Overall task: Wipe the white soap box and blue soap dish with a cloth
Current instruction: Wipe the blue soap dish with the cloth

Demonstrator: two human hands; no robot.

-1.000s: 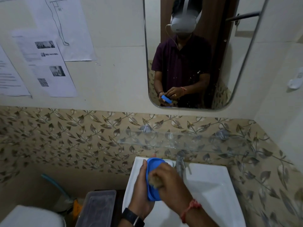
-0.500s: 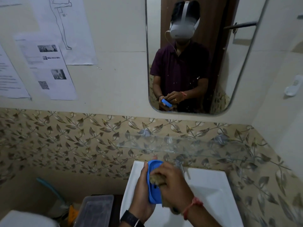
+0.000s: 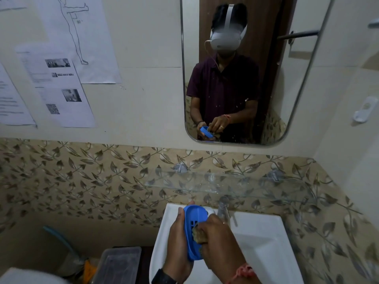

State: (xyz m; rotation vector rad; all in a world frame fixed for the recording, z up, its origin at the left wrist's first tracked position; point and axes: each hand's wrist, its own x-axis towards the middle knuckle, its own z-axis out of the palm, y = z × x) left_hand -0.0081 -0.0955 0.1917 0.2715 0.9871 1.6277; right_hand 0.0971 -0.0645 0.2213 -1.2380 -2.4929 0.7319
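Two hands at work over the white basin (image 3: 266, 238): left hand (image 3: 178, 249) wrapped around the back of the blue soap dish (image 3: 191, 228), fingers curled shut along its far long edge, thumb out of sight behind it; dish held on edge, nearly upright, hollow face turned toward the right hand (image 3: 217, 240). Right fingers bunched tight on a small brownish cloth (image 3: 198, 235), pressed into the slotted middle of the dish. Probably light, stiff moulded plastic, likely slick if wet, so best gripped by the rim on both long sides rather than pinched at one corner; drain slots offer extra purchase for a fingertip. Thin walls may flex under hard rubbing, hence support from the palm behind. Cloth soft and easily wadded into the slots. White soap box not made out with any certainty anywhere near the fingers; a clear lidded tub (image 3: 119, 265) sits beyond the left wrist, apart from both hands
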